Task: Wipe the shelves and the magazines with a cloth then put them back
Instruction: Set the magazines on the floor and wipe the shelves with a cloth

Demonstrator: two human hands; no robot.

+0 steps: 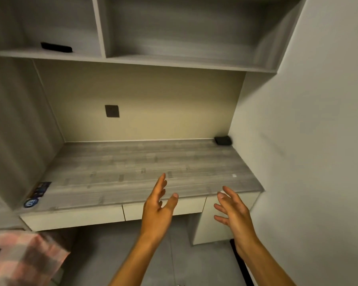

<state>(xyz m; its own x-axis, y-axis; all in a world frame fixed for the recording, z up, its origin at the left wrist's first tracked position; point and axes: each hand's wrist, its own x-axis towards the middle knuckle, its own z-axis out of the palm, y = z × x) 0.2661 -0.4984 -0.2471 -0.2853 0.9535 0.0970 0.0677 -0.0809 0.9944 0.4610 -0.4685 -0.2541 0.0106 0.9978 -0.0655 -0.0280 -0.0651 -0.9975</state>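
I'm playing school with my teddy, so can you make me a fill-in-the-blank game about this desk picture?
1. Both the left hand and the right hand are open and hold ____.
2. The small black object on the desk sits in the back ____ corner.
3. The dark flat thing lies in the upper ____ shelf compartment.
4. The checked cloth is pink and ____.

Missing words: nothing; right; left; grey

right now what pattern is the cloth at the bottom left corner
The cloth is pink and grey plaid, seen in the head view.
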